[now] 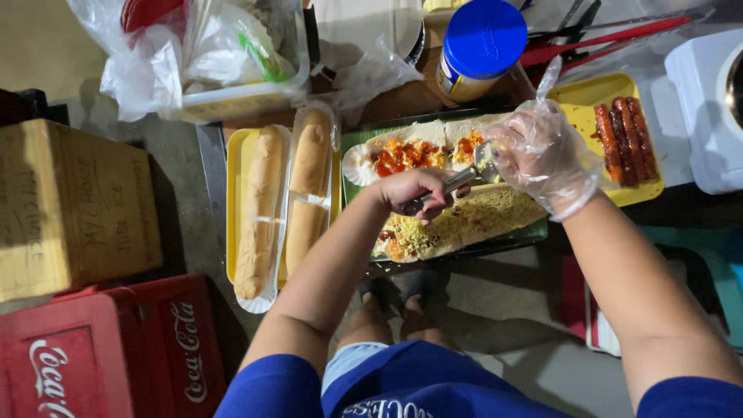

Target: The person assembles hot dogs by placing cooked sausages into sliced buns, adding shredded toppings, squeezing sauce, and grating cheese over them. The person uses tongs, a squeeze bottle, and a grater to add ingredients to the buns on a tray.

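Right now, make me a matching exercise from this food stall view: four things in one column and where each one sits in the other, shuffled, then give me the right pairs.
Things:
1. spoon
2. sausages
3. wrapped loaves
4. jar

Places:
A. on the yellow tray at the right
B. behind the open sandwich, blue lid on top
C. in the left hand
D. on the yellow tray at the left

Pairs: 1-C, 2-A, 3-D, 4-B. The right hand, in a clear plastic glove, rests on the sandwich by the spoon's bowl.
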The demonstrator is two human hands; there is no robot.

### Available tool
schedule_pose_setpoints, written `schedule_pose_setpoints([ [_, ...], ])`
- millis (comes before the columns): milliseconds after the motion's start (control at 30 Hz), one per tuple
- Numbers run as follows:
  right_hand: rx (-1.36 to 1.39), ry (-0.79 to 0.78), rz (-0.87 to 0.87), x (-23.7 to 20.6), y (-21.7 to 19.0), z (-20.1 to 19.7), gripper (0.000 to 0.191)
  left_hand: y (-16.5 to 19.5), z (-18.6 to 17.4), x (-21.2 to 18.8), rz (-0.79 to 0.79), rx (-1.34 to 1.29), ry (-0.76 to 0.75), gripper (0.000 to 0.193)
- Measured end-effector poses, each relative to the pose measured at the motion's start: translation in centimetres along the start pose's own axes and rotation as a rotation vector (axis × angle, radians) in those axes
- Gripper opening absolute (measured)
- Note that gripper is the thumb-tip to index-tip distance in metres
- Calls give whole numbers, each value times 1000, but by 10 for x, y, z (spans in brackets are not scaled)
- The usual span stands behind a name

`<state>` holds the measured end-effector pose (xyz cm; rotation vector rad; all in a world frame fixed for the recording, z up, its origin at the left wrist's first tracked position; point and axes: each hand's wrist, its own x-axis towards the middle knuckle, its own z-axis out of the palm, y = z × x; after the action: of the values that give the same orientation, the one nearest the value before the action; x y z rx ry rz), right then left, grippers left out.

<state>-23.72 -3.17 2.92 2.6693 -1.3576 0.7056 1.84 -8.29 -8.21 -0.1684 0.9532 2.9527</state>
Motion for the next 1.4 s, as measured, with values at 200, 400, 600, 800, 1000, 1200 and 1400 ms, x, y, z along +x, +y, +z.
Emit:
schedule_pose_setpoints([
  [200, 58, 125, 105, 14, -4, 22, 29, 44, 19, 3, -202, 608, 459, 30],
  [400, 303, 116, 339, -2, -20, 54, 34, 44, 21, 15, -94, 494, 357, 11],
  [600, 319, 110, 242, -16, 19, 76, 43, 26, 4, 12, -84, 508, 340, 6],
  [800, 421, 205, 399, -26, 6, 91, 45, 29, -3, 18, -151, 422, 318, 10],
  [1000, 623, 163, 502, -21, 15, 87, 35, 38, 7, 24, -125, 466, 306, 12],
  [1200, 775, 281, 692, -15, 4, 83, 33, 51, 9, 18, -199, 448, 331, 12],
  [1400, 381, 166, 364, -22, 24, 90, 31, 46, 9, 19, -83, 514, 198, 11],
])
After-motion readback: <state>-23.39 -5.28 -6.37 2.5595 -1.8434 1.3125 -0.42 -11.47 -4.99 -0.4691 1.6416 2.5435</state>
